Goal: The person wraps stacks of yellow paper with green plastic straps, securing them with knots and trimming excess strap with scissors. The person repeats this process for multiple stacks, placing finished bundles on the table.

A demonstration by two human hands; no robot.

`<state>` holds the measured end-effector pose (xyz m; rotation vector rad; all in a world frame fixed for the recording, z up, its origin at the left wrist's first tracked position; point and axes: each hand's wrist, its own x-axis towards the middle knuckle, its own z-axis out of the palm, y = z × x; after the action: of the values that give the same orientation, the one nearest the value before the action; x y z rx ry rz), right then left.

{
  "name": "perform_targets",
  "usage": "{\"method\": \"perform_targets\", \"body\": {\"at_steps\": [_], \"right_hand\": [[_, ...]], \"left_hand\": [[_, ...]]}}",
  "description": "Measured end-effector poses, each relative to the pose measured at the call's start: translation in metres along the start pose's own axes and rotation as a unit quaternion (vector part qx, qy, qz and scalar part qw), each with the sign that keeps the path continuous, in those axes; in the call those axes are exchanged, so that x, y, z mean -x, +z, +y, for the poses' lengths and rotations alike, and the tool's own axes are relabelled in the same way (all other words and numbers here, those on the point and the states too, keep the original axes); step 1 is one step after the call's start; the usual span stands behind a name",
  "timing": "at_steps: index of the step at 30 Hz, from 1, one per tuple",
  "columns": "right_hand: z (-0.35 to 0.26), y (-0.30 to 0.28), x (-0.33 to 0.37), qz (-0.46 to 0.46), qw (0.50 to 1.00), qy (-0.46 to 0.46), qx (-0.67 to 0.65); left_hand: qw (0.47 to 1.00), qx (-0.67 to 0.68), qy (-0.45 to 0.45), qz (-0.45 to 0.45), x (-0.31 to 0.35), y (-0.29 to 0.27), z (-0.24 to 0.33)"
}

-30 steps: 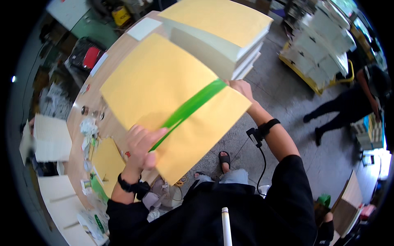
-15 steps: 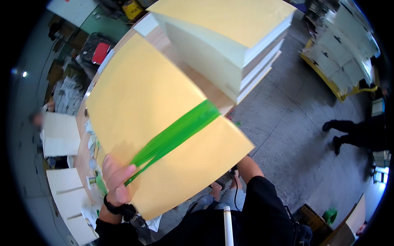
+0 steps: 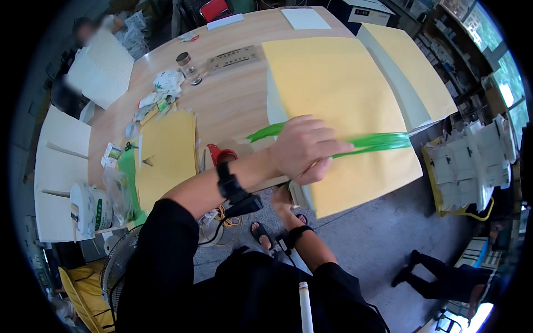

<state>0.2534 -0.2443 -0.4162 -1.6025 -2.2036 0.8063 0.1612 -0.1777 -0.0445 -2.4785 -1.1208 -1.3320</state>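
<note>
A thick stack of pale paper with a yellow top sheet (image 3: 338,83) rests at the table's near right edge. A flat green plastic strap (image 3: 383,142) runs across its top. My left hand (image 3: 308,147) lies over the stack with its fingers closed on the strap, whose loose end shows beyond the wrist. Lower down, my right hand (image 3: 281,198) is at the stack's near left side, under my left forearm; its fingers are mostly hidden. A second yellow-topped stack (image 3: 408,66) stands just behind to the right.
On the wooden table (image 3: 233,105) are a glass jar (image 3: 189,67), a red tape dispenser (image 3: 221,154), yellow sheets (image 3: 166,155), small scissors (image 3: 130,146) and a white bucket (image 3: 89,208). A loaded yellow trolley (image 3: 466,161) stands right. Another person's legs (image 3: 427,275) show on the floor.
My left hand has moved right across the stack with the green strap. The banded stack has gone from tilted up to lying lower at the table edge. My right hand has come into view.
</note>
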Motion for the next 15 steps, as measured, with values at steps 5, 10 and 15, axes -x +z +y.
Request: {"method": "perform_targets", "body": {"at_steps": [5, 10, 15], "right_hand": [[-0.053, -0.052, 0.014, -0.065, 0.991, -0.118, 0.015], [-0.118, -0.198, 0.035, -0.244, 0.927, -0.043, -0.281], [-0.173, -0.327, 0.081, -0.422, 0.878, -0.071, -0.216]], "left_hand": [[0.998, 0.019, 0.006, 0.053, 0.009, 0.003, -0.002], [0.999, 0.041, -0.021, 0.019, 0.006, 0.001, 0.001], [0.984, 0.122, -0.081, -0.1, 0.0, -0.023, 0.002]]}}
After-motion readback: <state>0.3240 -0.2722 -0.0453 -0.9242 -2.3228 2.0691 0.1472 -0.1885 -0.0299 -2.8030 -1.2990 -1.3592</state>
